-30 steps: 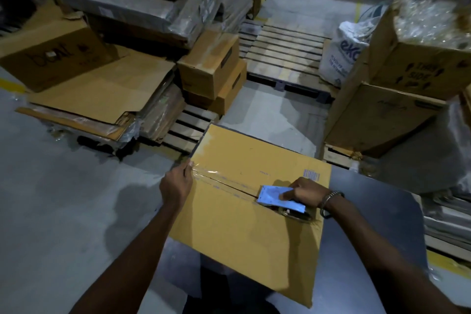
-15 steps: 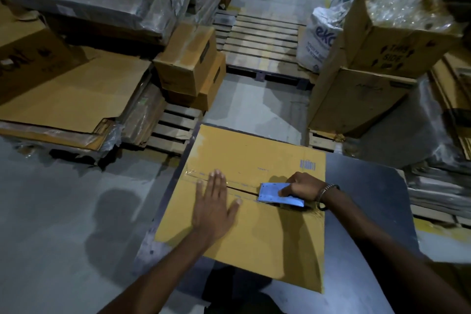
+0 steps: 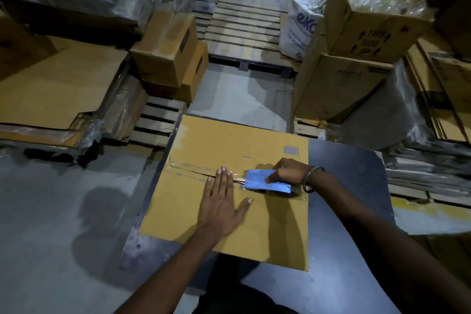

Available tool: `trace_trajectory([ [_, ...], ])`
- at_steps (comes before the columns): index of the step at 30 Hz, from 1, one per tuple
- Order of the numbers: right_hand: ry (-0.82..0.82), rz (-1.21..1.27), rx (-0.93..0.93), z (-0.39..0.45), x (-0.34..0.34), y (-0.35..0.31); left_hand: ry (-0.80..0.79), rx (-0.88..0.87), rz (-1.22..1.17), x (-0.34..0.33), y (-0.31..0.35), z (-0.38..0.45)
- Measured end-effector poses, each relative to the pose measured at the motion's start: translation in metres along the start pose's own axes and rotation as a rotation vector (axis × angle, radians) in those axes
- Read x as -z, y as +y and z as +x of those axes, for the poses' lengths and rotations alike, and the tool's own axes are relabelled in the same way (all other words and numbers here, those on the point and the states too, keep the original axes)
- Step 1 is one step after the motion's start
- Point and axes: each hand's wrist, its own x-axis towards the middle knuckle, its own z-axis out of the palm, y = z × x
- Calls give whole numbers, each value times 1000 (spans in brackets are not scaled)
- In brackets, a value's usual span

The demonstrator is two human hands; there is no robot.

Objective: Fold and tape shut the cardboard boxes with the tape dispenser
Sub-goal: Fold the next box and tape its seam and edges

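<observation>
A brown cardboard box [image 3: 216, 140] lies with its flaps folded shut on a dark table [image 3: 356, 224]. Clear tape runs along the left part of its middle seam. My left hand [image 3: 223, 205] presses flat on the box, fingers straight, their tips on the seam just left of the dispenser. My right hand [image 3: 289, 170] grips the blue tape dispenser [image 3: 266, 183], which sits on the seam near the box's right edge. The tape roll under the dispenser is mostly hidden.
Flattened cardboard sheets [image 3: 58, 84] are stacked at the left. Two closed boxes [image 3: 168, 53] sit on a pallet ahead. An empty wooden pallet [image 3: 244, 30] lies beyond. Tall boxes [image 3: 356, 58] and a white sack [image 3: 302, 28] stand at the right.
My left hand left the box's left edge, opened flat and slid right along the seam toward the dispenser. The dispenser stayed near the right edge.
</observation>
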Motion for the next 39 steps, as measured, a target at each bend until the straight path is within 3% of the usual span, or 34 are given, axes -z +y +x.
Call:
trace_trajectory([
  [8,-43,10,54,-14,12,34,-4,2,35,-3,2,-3],
  [19,10,62,79,-50,37,134,40,61,65,-6,21,-2],
  [23,37,35,140,-51,37,134,170,187,1,-11,54,-4],
  [27,4,59,109,-41,37,140,54,78,-34,-12,137,-9],
  [30,-1,48,128,-40,36,141,86,110,-107,-18,191,-8],
  [34,-3,61,137,-38,35,142,185,183,-71,-30,198,-3],
  [39,2,104,159,-41,31,154,196,180,-65,-36,197,-2],
])
